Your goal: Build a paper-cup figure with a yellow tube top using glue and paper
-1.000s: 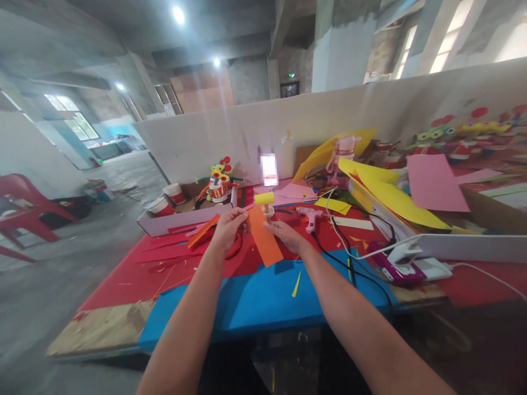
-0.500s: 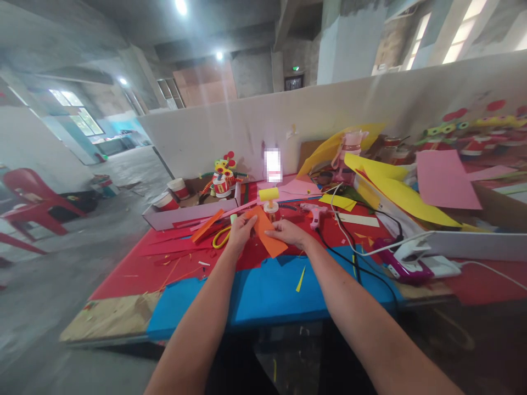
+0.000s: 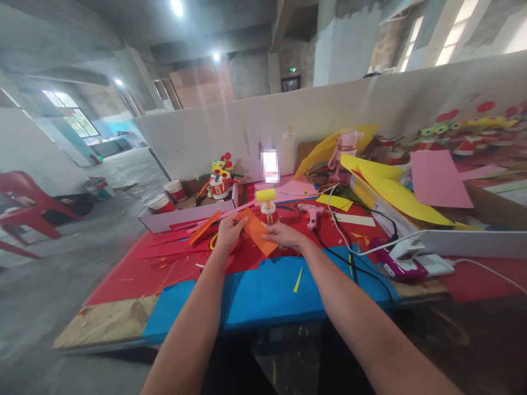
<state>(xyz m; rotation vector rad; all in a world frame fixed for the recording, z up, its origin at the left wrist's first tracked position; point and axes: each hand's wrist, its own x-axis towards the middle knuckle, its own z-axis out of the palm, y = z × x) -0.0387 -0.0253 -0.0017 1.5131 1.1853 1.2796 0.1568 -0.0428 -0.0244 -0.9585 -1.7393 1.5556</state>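
Observation:
Between my two hands is a strip of orange paper [image 3: 258,235], held slanting above the red covering. My left hand [image 3: 230,233] pinches its upper left end, and my right hand [image 3: 282,236] grips its lower right edge between thumb and fingers. Just behind the strip stands a paper cup figure [image 3: 269,213] with a yellow paper roll [image 3: 265,195] on top. Beside my left hand lie another folded orange piece [image 3: 205,227] and yellow scissor handles [image 3: 213,241], partly hidden by that hand. A pink glue gun [image 3: 312,214] rests to the right of my right hand.
Blue sheet [image 3: 272,296] covers the table's front. At right are a purple power strip [image 3: 397,260], black and white cables, and a box with yellow sheets [image 3: 382,181]. A white tray [image 3: 189,215] with cups and a finished-looking figure [image 3: 221,178] stands at left.
My left hand has shifted a little left, and the orange strip now shows broader and flatter between my hands. The whole view has drifted slightly.

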